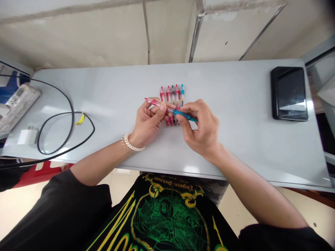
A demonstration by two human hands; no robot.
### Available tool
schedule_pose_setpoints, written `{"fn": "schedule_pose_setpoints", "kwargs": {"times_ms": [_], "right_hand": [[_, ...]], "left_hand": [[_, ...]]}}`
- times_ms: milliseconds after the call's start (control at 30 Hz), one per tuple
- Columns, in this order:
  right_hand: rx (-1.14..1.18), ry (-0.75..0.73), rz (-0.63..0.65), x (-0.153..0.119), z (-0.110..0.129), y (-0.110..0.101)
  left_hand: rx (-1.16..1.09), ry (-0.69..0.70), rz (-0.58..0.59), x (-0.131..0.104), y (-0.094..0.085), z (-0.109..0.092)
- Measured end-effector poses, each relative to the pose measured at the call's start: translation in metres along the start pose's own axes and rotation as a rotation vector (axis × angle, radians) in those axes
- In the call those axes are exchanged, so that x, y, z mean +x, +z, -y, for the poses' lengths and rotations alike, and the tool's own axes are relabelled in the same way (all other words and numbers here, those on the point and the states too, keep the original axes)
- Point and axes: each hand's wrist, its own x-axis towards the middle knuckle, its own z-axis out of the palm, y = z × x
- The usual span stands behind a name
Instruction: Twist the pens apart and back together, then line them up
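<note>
While gripped from both sides: one slim plastic pen [170, 110], pink and clear at left, blue at right

As seen from the head view, held slantwise just above one glossy pale-grey tabletop [110, 87], near the middle. Cannot tell whether joined as one piece or two parts meeting end to end.

On the left hand [147, 124]: half curled, thumb pressed down on the pink-and-clear half, fingers bent underneath. On the right hand [201, 129]: thumb and fingertips nearly closed, pinched around the blue half.

Counted directly below: five clear-barrelled click pens [173, 91], side by side in one tight row, top ends pointing away. Colours left to right: red, red, dark grey, red, light blue. Partly hidden by hands at middles and some lower ends.

Counted elsewhere: one thick black rectangular device with dark glossy face [289, 94], far right. At left, one looped black cable [72, 111] with one yellow tie [80, 119], one white blocky plug adapter [27, 136] just beside the loop, one long white power strip [19, 106] at the edge. On left wrist, one cream coiled bracelet [128, 143].
</note>
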Motion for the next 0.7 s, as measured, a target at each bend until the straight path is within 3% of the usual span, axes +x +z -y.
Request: {"fn": "schedule_pose_setpoints", "kwargs": {"times_ms": [333,467,700], "right_hand": [[0.049,0.207,0.038,0.005,0.000,-0.011],[0.047,0.263,0.118,0.004,0.000,-0.013],[0.112,0.330,0.163,0.003,0.004,-0.016]], "left_hand": [[0.021,0.038,-0.074,0.003,-0.002,0.003],[0.029,0.040,-0.109,0.004,-0.002,0.003],[0.053,0.025,-0.075,0.003,-0.004,0.002]]}}
